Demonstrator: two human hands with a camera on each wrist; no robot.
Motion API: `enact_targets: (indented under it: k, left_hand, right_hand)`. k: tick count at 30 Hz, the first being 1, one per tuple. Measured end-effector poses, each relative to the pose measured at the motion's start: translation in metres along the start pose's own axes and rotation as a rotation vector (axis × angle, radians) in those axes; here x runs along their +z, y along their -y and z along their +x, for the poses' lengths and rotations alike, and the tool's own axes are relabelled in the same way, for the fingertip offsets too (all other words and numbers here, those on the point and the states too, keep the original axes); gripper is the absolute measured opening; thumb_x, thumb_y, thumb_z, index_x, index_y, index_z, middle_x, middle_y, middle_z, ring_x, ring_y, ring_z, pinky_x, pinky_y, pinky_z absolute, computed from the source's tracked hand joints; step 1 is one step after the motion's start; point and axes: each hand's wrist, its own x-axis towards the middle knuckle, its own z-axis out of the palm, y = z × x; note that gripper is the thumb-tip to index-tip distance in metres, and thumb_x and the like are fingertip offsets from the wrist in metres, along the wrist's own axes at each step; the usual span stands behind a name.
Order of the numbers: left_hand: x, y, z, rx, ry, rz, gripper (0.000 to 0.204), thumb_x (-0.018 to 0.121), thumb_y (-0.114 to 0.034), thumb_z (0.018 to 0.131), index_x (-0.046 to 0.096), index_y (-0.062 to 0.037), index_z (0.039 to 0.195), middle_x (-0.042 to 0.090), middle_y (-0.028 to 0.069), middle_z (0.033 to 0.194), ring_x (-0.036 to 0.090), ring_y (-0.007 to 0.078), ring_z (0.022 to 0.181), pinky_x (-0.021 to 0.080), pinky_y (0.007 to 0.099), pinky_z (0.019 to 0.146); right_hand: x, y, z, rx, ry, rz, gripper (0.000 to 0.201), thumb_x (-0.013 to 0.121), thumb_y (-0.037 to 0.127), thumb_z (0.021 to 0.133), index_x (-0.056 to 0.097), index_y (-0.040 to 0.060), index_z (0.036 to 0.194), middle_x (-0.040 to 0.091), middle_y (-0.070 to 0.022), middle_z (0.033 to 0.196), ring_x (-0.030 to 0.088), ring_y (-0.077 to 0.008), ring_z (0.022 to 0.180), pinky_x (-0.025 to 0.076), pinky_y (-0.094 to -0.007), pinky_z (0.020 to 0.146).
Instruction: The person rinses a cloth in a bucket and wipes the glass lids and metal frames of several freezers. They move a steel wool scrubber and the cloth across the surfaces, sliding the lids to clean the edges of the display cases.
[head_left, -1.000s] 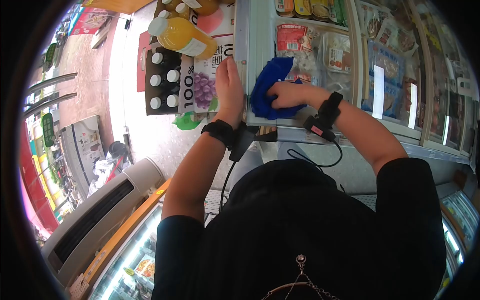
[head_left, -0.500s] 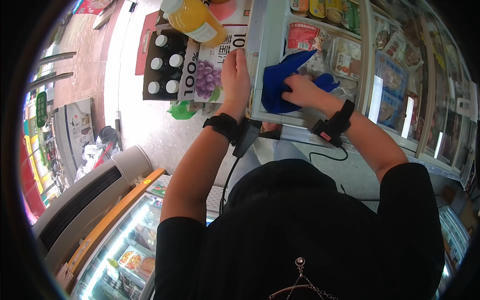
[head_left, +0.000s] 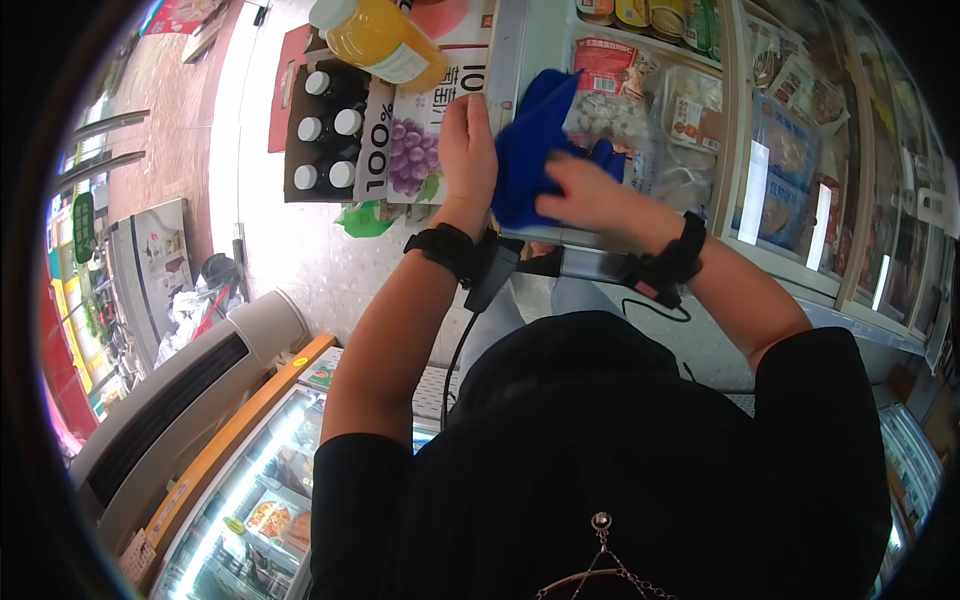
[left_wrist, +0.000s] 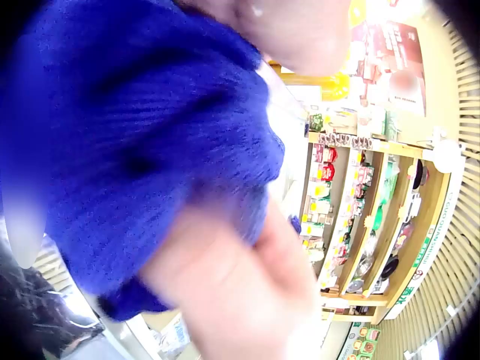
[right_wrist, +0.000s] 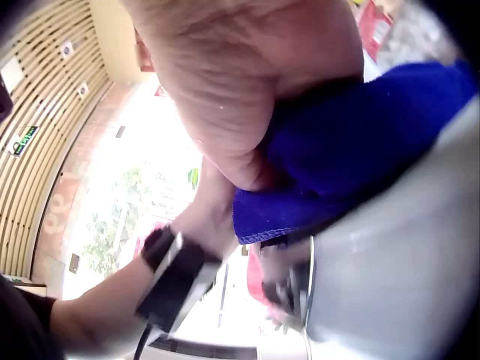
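Note:
My right hand (head_left: pixel 590 198) grips a blue cloth (head_left: pixel 535 150) over the near left frame of an open freezer (head_left: pixel 512 50). In the right wrist view the fingers of the right hand (right_wrist: pixel 247 82) curl into the bunched cloth (right_wrist: pixel 337 154), its stitched edge hanging by the pale freezer rim. Directly left of the cloth, my left hand (head_left: pixel 468 150) stands edge-on with fingers straight, beside the grape juice carton (head_left: pixel 412 165). The cloth (left_wrist: pixel 150 135) fills much of the left wrist view, between the left hand (left_wrist: pixel 292 34) and the blurred right hand (left_wrist: pixel 232 277).
An orange juice bottle (head_left: pixel 385 45) lies on the cartons, and dark bottles with white caps (head_left: pixel 318 130) stand in a box at left. Inside the freezer are packaged foods, including a red bag (head_left: pixel 610 68) and a clear-wrapped tray (head_left: pixel 690 110). Sliding glass lids (head_left: pixel 790 180) cover its right side.
The right hand drew the cloth rightward along the freezer frame, then back left toward the left hand. One cloth corner now points upward. The left hand stays at the carton's side.

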Motion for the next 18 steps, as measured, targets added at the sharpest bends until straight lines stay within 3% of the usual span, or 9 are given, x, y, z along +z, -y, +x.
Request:
enact_targets:
  k: [2, 4, 8, 11, 14, 16, 17, 18]
  left_hand:
    - [-0.001, -0.005, 0.000, -0.015, 0.014, 0.030, 0.036, 0.042, -0.032, 0.090, 0.054, 0.0013, 0.099, 0.059, 0.0170, 0.090, 0.056, 0.0266, 0.085, 0.042, 0.0336, 0.078]
    - [-0.001, -0.004, -0.002, -0.009, 0.013, 0.026, 0.036, 0.042, -0.032, 0.090, 0.054, 0.0013, 0.098, 0.059, 0.0170, 0.090, 0.056, 0.0264, 0.085, 0.042, 0.0335, 0.078]
    - [-0.001, -0.001, -0.001, 0.001, 0.020, -0.015, 0.036, 0.042, -0.031, 0.091, 0.054, 0.0017, 0.098, 0.059, 0.0166, 0.090, 0.055, 0.0251, 0.085, 0.042, 0.0332, 0.078]
    - [-0.001, 0.003, 0.000, -0.022, 0.029, -0.056, 0.036, 0.042, -0.031, 0.091, 0.054, 0.0020, 0.098, 0.059, 0.0160, 0.089, 0.055, 0.0236, 0.084, 0.042, 0.0325, 0.078]
    - [-0.001, -0.002, -0.002, -0.031, 0.020, -0.071, 0.036, 0.042, -0.031, 0.091, 0.054, 0.0023, 0.098, 0.059, 0.0156, 0.089, 0.055, 0.0225, 0.084, 0.041, 0.0316, 0.078]
    - [-0.001, -0.001, -0.002, -0.041, 0.021, -0.057, 0.036, 0.042, -0.031, 0.091, 0.054, 0.0023, 0.098, 0.059, 0.0155, 0.089, 0.055, 0.0222, 0.084, 0.041, 0.0314, 0.078]
    - [-0.001, -0.002, 0.000, -0.035, 0.013, -0.044, 0.036, 0.043, -0.031, 0.091, 0.054, 0.0024, 0.098, 0.059, 0.0154, 0.089, 0.055, 0.0220, 0.084, 0.041, 0.0311, 0.078]
    - [-0.002, -0.006, -0.001, -0.006, 0.021, -0.038, 0.035, 0.043, -0.030, 0.091, 0.054, 0.0025, 0.098, 0.059, 0.0154, 0.090, 0.055, 0.0219, 0.083, 0.042, 0.0309, 0.078]
  right_hand:
    - [0.004, 0.009, -0.008, -0.104, 0.036, 0.028, 0.033, 0.057, 0.029, 0.070, 0.056, -0.0031, 0.075, 0.053, -0.0217, 0.083, 0.053, -0.0353, 0.085, 0.044, -0.0402, 0.074]
    - [-0.003, 0.026, -0.008, 0.145, 0.199, -0.126, 0.033, 0.054, 0.030, 0.070, 0.058, -0.0019, 0.079, 0.054, -0.0208, 0.085, 0.054, -0.0356, 0.083, 0.045, -0.0413, 0.073]
    - [-0.016, 0.023, -0.008, 0.150, 0.211, -0.227, 0.034, 0.052, 0.030, 0.069, 0.060, -0.0011, 0.080, 0.058, -0.0191, 0.082, 0.056, -0.0356, 0.079, 0.046, -0.0420, 0.070]
    - [-0.051, 0.002, -0.024, 0.186, 0.424, -0.265, 0.033, 0.053, 0.029, 0.068, 0.060, -0.0019, 0.075, 0.061, -0.0175, 0.071, 0.059, -0.0340, 0.071, 0.046, -0.0421, 0.066]
    - [-0.072, 0.005, -0.032, 0.241, 0.301, -0.047, 0.035, 0.056, 0.031, 0.068, 0.060, -0.0018, 0.076, 0.059, -0.0186, 0.076, 0.058, -0.0330, 0.075, 0.045, -0.0402, 0.067]
    - [-0.058, 0.026, -0.025, 0.074, 0.230, -0.078, 0.041, 0.059, 0.038, 0.069, 0.061, -0.0016, 0.078, 0.055, -0.0204, 0.082, 0.055, -0.0340, 0.080, 0.044, -0.0392, 0.069]
    - [-0.044, 0.042, -0.019, 0.111, 0.338, -0.129, 0.048, 0.061, 0.047, 0.068, 0.061, -0.0004, 0.080, 0.051, -0.0214, 0.085, 0.052, -0.0349, 0.084, 0.043, -0.0395, 0.072]
    - [-0.020, 0.040, -0.018, -0.013, 0.324, -0.271, 0.050, 0.061, 0.049, 0.068, 0.061, 0.0008, 0.080, 0.052, -0.0203, 0.083, 0.053, -0.0347, 0.083, 0.043, -0.0407, 0.070]
